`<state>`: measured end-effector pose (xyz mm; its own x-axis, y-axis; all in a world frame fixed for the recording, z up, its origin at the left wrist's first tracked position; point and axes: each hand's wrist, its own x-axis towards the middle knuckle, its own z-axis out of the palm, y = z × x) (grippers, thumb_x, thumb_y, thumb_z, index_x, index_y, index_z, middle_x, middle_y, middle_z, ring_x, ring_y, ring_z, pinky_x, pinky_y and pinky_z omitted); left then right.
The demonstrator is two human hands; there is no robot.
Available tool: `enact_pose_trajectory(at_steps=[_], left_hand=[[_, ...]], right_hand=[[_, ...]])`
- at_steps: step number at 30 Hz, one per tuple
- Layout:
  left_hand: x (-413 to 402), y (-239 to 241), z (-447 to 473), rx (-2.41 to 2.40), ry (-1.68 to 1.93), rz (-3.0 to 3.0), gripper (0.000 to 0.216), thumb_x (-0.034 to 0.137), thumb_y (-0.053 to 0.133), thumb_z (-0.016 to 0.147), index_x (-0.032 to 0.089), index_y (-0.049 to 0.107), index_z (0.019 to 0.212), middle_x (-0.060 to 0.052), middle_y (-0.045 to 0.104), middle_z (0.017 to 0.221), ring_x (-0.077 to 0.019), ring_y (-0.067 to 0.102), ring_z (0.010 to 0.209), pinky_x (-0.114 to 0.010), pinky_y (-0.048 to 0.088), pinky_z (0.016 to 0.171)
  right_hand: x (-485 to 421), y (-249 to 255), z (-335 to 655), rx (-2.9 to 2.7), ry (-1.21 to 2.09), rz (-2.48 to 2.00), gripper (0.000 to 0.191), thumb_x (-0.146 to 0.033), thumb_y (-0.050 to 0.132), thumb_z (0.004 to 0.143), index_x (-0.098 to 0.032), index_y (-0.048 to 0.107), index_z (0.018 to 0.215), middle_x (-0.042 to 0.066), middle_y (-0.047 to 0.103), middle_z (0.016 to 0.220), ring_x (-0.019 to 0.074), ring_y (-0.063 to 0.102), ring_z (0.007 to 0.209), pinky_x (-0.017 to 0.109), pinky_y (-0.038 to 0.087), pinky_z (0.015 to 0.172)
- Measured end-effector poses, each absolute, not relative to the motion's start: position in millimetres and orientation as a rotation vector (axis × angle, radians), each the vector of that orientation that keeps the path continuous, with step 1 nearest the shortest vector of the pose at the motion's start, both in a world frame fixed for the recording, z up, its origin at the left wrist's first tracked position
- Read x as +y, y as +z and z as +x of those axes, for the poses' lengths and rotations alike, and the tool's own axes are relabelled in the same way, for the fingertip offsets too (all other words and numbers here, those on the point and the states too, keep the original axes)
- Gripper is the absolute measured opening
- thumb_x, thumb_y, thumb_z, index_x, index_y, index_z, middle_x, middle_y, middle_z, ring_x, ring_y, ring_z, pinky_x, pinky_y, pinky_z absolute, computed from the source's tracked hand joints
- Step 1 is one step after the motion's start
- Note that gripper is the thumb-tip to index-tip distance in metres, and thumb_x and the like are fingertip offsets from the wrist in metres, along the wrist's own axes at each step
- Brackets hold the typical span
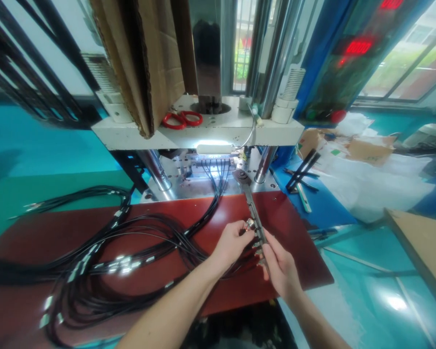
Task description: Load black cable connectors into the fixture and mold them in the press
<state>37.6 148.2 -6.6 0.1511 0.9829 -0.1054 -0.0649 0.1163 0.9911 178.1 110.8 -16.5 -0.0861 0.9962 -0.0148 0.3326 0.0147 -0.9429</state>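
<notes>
My right hand (281, 266) is wrapped around the lower part of a long, narrow metal bar (253, 208) with a rounded far end, slanting over the front of the machine. My left hand (234, 242) pinches a small shiny metal connector (250, 224) against the bar's left edge. Several small metal pieces sit along that edge below it; a black cable partly shows under the left fingers. Beside my left hand, coiled black cables (160, 228) with white labels lie on the reddish-brown board (218, 300).
A press with a white plate (141, 138) stands ahead; several cables run into its lit mold (214, 167). Red-handled scissors (181, 119) and cardboard (160, 58) rest on the plate. At right are pliers (305, 179), a cutter knife (303, 198) and a control panel (349, 63).
</notes>
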Motion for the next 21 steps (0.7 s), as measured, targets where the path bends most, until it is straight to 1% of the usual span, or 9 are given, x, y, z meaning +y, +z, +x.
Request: enact_pose_trajectory(at_steps=[2, 3, 6, 9, 14, 21], left_hand=[[147, -4, 36, 1.072, 1.07, 1.137, 0.021, 0.033, 0.057, 0.07, 0.012, 0.054, 0.068, 0.001, 0.05, 0.064, -0.0097, 0.043, 0.06, -0.021, 0.035, 0.058], [146, -2, 35, 1.064, 1.067, 1.132, 0.021, 0.033, 0.058, 0.07, 0.013, 0.052, 0.067, 0.002, 0.049, 0.063, -0.0092, 0.042, 0.059, -0.021, 0.035, 0.058], [146, 5, 32, 1.069, 1.024, 1.108, 0.025, 0.038, 0.057, 0.071, 0.015, 0.046, 0.066, 0.005, 0.042, 0.057, -0.0064, 0.036, 0.052, -0.019, 0.03, 0.05], [148, 11, 29, 1.082, 1.007, 1.073, 0.028, 0.042, 0.052, 0.074, 0.017, 0.043, 0.068, 0.007, 0.039, 0.056, -0.0053, 0.03, 0.047, -0.018, 0.024, 0.044], [151, 7, 28, 1.192, 1.037, 1.127, 0.028, 0.04, 0.058, 0.068, 0.015, 0.046, 0.065, 0.006, 0.041, 0.055, -0.0058, 0.033, 0.049, -0.018, 0.026, 0.047], [155, -2, 30, 1.275, 1.094, 1.245, 0.027, 0.039, 0.05, 0.075, 0.015, 0.048, 0.062, 0.006, 0.039, 0.052, -0.0066, 0.032, 0.049, -0.02, 0.026, 0.048]], right_hand=[[111, -16, 178, -1.564, 1.076, -1.416, 0.053, -0.044, 0.037, 0.086, -0.012, 0.045, 0.127, -0.007, 0.042, 0.04, 0.0104, 0.044, 0.033, 0.024, 0.046, 0.042], [112, -16, 178, -1.543, 1.1, -1.41, 0.053, -0.045, 0.038, 0.085, -0.012, 0.045, 0.126, -0.007, 0.044, 0.041, 0.0103, 0.044, 0.033, 0.023, 0.044, 0.04], [113, -15, 178, -1.365, 1.228, -1.385, 0.054, -0.048, 0.043, 0.083, -0.014, 0.046, 0.125, -0.004, 0.053, 0.052, 0.0087, 0.044, 0.033, 0.021, 0.04, 0.034], [113, -15, 179, -1.221, 1.289, -1.341, 0.056, -0.049, 0.048, 0.08, -0.015, 0.046, 0.124, -0.003, 0.055, 0.054, 0.008, 0.043, 0.031, 0.02, 0.037, 0.03], [111, -15, 180, -1.201, 1.3, -1.306, 0.056, -0.049, 0.049, 0.079, -0.014, 0.047, 0.123, -0.003, 0.055, 0.054, 0.0076, 0.043, 0.031, 0.02, 0.037, 0.03], [111, -19, 181, -1.233, 1.306, -1.29, 0.051, -0.046, 0.048, 0.081, -0.015, 0.048, 0.122, -0.003, 0.054, 0.053, 0.0065, 0.043, 0.031, 0.018, 0.039, 0.031]])
